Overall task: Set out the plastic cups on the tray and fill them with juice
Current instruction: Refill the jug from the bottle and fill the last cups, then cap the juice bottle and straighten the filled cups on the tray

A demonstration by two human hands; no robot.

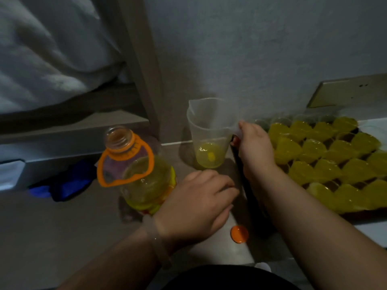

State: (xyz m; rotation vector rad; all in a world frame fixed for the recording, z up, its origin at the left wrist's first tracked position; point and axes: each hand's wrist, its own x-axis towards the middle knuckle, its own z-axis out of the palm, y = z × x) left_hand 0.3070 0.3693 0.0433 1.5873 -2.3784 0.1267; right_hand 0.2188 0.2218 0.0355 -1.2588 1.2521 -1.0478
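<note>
Jug (209, 130), clear plastic with a spout, stood upright on the floor (62, 237) near its wall (272, 49) edge, with a shallow pool of yellow juice (209, 156) at the bottom. Right grip (254, 147) was curled round the jug's handle, holding it from the right side. Left grip (196, 204) was palm down between bottle and tray, fingers loosely bent, nothing held; whether it touched the floor could not be told. Bottle (144, 181), large and uncapped with an orange carry handle, stood just left of the left grip, roughly half full of yellow juice. Orange cap (239, 234) lay on the floor nearer the person, just beside the tray's near-left corner. Tray (249, 189), dark-rimmed, lay to the right of the jug. Plastic cups (326, 155) sat packed in rows on it, most filled with yellow juice; the far row by the wall looked paler, too dim to judge. Blue cloth (67, 183) lay left of the bottle, by the bed (52, 59). A clear band (159, 243) circled the left wrist.
</note>
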